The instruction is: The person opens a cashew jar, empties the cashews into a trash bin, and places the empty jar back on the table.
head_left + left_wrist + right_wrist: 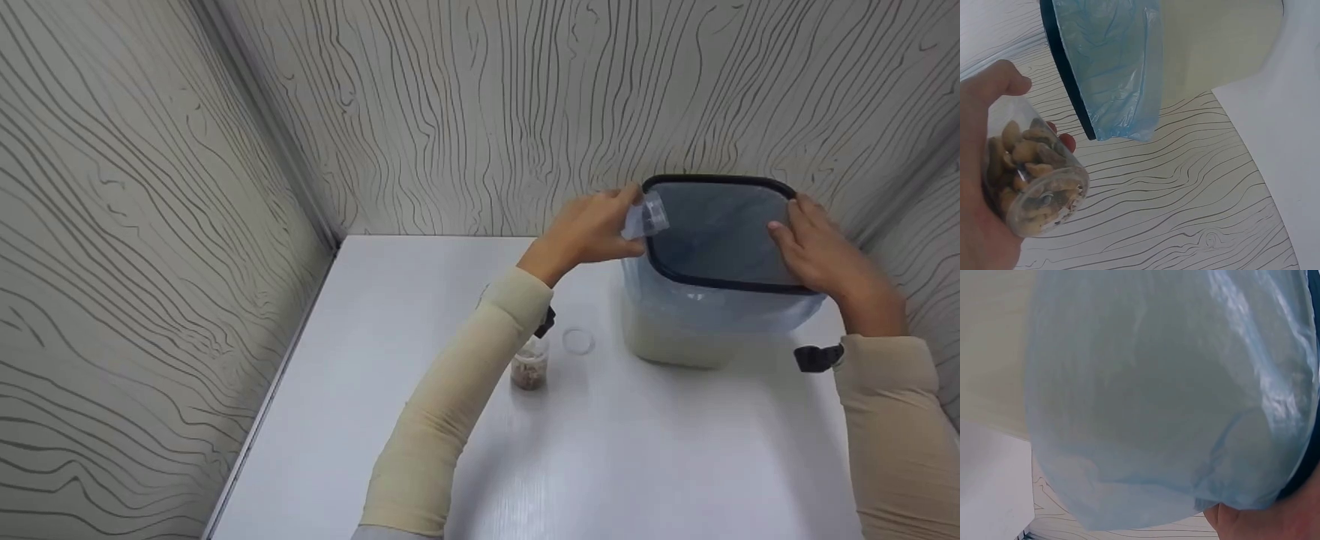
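My left hand [589, 229] holds a small clear plastic jar [651, 216] tilted at the left rim of a trash bin [664, 337]. In the left wrist view, tan nuts [1024, 152] lie inside this jar, with my fingers and thumb round it. The bin is cream-coloured, with a dark rim ring and a blue plastic bag [1112, 73] folded down over its outside. My right hand [825, 251] grips the bin's right rim, its thumb over the opening. In the right wrist view the bag [1145, 410] hides most of the bin, and only part of the hand shows.
On the white table [375, 360], a second clear jar [529, 371] with brownish contents stands beside my left forearm. A clear ring-like lid [577, 341] lies to its right. Wood-patterned panels [465, 112] rise behind and at the sides of the table.
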`<action>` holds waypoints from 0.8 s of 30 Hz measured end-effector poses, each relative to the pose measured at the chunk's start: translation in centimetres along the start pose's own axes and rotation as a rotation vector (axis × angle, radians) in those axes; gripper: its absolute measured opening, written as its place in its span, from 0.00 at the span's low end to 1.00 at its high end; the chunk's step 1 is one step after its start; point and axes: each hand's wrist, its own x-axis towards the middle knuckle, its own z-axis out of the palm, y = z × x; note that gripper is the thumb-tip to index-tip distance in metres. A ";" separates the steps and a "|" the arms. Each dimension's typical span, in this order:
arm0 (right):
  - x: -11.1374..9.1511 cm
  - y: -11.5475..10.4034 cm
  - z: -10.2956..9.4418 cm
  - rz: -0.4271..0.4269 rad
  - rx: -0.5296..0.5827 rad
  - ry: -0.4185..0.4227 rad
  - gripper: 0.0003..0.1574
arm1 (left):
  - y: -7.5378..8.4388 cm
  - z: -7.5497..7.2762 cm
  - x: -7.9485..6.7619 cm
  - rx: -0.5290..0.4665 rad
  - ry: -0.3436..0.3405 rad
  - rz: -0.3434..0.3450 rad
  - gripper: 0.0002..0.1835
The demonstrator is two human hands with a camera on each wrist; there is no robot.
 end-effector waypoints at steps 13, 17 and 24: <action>0.0 0.1 0.1 0.020 0.004 0.005 0.50 | 0.8 -0.2 0.6 0.078 -0.039 -0.031 0.39; 0.1 0.2 0.0 0.015 0.005 -0.001 0.50 | 1.2 -0.4 0.8 0.133 -0.044 -0.034 0.41; 0.3 0.3 -0.2 0.013 0.001 -0.015 0.50 | 1.6 -0.4 0.9 0.204 -0.035 -0.032 0.38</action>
